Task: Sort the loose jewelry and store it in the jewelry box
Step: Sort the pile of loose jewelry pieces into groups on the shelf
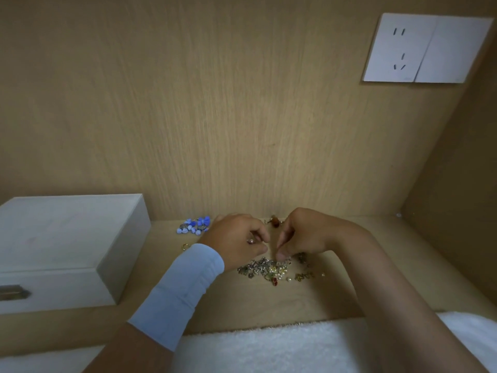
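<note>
A heap of loose jewelry (269, 269), silver, gold, pearl and red pieces, lies on the wooden shelf in front of me. My right hand (304, 234) hovers over the heap, thumb and forefinger pinched down into it. My left hand (236, 239), with a pale blue wrist band, is curled just left of it and holds a small piece with a pinkish bead (251, 240) at the fingertips. The white jewelry box (67, 249) stands shut at the left. Blue bead pieces (194, 226) lie in a group behind my left hand. Amber-brown earrings (274, 221) sit at the back.
A small gold ring (185, 247) lies between the box and my left wrist. A white towel (269, 348) covers the near edge. The wooden back wall carries a white socket plate (427, 48) at upper right; a side wall closes the right.
</note>
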Tool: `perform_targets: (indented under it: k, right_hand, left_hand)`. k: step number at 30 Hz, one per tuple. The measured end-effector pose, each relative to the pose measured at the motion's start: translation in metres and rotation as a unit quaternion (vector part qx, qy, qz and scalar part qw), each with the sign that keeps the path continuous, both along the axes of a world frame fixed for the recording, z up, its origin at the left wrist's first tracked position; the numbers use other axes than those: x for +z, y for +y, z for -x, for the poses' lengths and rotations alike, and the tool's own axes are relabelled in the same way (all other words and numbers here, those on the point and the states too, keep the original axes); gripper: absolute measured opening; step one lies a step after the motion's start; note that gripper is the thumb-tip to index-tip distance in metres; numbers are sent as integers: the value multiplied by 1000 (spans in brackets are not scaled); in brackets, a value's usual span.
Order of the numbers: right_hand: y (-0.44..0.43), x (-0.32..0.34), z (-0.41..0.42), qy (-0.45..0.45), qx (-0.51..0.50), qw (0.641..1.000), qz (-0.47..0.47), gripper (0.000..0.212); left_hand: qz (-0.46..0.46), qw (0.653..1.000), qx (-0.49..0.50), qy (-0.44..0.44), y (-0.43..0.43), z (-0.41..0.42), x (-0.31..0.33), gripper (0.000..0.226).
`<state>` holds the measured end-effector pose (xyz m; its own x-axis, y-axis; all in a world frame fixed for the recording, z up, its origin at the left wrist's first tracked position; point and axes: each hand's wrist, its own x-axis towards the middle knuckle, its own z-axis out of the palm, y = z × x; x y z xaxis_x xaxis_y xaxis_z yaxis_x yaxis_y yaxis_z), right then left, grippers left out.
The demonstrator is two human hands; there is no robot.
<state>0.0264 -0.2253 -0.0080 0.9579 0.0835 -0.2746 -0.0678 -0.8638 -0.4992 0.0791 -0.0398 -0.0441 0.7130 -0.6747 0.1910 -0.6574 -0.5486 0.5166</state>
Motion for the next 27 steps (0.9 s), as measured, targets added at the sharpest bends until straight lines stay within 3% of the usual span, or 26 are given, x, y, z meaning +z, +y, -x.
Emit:
perform_targets:
  k: [7,11,18,23,27]
  right_hand:
    - [1,0,-2,-29,-2,999,-25,10]
    - [-4,5,-2,-65,-48,986,-143,11]
    - [16,7,-3,-152,-131,914,-353,11]
    - [34,0,-5,-173,-106,903,-379,18]
    - [35,-10,-13,-213,-120,906,-347,21]
  left_hand:
    - [3,1000,-17,-11,-2,1,-2,10]
    - [123,989,9,82,0,2,3,19]
    - [265,948,46,172,10,-6,19,15]
    - [307,927,77,200,15,-11,22,5]
    - [299,926,92,212,21,-19,17,5]
